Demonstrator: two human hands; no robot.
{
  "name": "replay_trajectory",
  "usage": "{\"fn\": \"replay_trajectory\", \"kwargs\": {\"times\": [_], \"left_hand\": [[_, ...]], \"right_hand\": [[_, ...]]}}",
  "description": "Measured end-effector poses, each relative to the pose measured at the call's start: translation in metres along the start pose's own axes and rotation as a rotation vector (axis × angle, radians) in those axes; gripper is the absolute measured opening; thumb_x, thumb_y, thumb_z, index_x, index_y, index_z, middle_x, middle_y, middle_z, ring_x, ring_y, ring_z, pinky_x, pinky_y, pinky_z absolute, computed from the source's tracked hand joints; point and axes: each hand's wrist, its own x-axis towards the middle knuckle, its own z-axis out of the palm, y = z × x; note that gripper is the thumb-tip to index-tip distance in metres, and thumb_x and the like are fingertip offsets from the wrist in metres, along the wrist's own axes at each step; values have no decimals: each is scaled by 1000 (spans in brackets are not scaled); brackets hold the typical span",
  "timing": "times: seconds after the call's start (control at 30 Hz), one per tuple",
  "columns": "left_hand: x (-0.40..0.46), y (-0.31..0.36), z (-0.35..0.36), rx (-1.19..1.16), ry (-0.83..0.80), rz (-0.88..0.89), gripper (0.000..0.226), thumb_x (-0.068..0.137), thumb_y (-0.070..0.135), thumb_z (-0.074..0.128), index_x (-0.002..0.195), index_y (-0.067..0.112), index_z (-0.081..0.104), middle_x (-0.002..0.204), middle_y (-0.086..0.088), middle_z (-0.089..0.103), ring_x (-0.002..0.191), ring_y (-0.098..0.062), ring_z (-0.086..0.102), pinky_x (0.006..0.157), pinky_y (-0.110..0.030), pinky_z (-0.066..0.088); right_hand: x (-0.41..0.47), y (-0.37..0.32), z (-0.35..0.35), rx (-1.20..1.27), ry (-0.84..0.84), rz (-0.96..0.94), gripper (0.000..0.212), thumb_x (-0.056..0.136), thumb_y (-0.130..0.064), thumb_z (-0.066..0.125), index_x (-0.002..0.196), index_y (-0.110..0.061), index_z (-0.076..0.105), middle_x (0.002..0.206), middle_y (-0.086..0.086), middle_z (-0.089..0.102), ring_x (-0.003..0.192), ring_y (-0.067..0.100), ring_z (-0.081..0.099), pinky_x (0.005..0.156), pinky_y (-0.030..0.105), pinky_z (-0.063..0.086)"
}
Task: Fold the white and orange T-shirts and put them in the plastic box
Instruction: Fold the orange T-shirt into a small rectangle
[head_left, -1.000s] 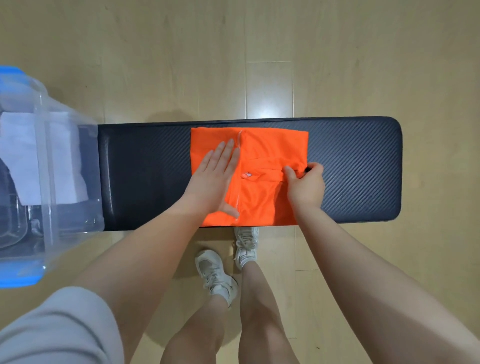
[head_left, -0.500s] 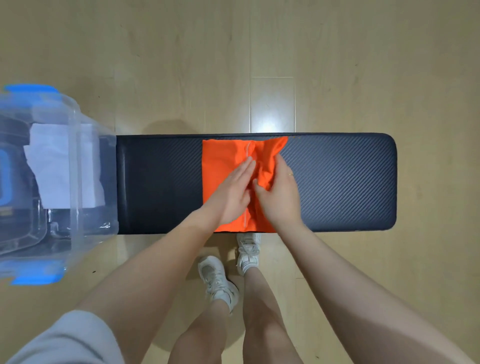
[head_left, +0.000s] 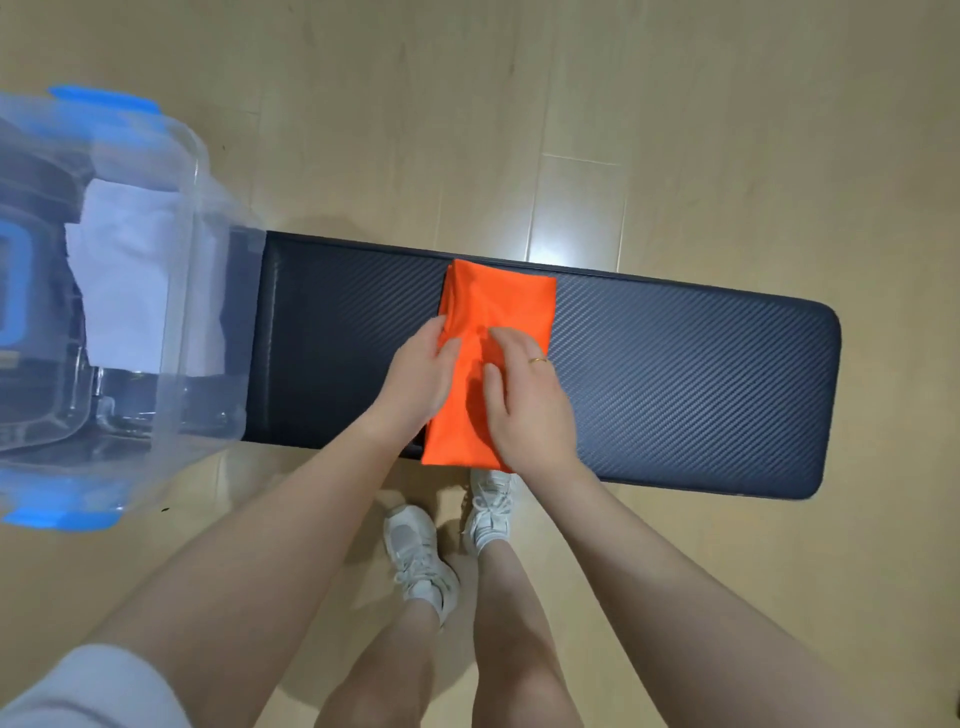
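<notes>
The orange T-shirt (head_left: 496, 312) lies folded into a narrow strip across the middle of the dark padded bench (head_left: 675, 374). My left hand (head_left: 418, 376) grips the strip's left edge, with the thumb on top of the cloth. My right hand (head_left: 524, 395) lies flat on the strip's right half, fingers spread and pressing down. The clear plastic box (head_left: 182, 291) with blue latches sits at the bench's left end. The folded white T-shirt (head_left: 124, 291) rests inside it.
The bench stands on a light wooden floor. My legs and white sneakers (head_left: 452, 540) are just in front of the bench's near edge. Bare bench surface stretches on both sides of the orange strip.
My right hand carried the shirt's right half over to the left, making the strip narrower. My left hand slid from flat on the cloth to its left edge. The camera view shifted right.
</notes>
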Motion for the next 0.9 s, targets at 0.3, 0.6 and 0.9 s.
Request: {"fn": "replay_trajectory", "kwargs": {"times": [0.3,0.6,0.9], "left_hand": [[-2,-17,4,539,201,129,34,96,26,41,127,13,45,119,-6,54,106,-25,53,87,-43,45],[7,-21,10,221,382,110,30,97,17,36,99,4,63,96,-8,56,88,-16,52,79,-22,38],[-11,-29,21,224,328,136,32,88,34,44,101,6,53,102,1,44,89,-24,52,75,-35,43]], "right_hand": [[3,44,28,-413,-95,-154,73,89,-58,22,146,-11,26,155,11,20,144,29,13,115,37,0],[66,45,25,-554,-30,-236,66,90,-50,23,148,-18,19,158,6,14,145,27,11,115,43,-2],[49,43,35,-514,-32,-221,60,92,-41,28,147,-16,24,157,7,18,145,27,15,115,43,4]]}}
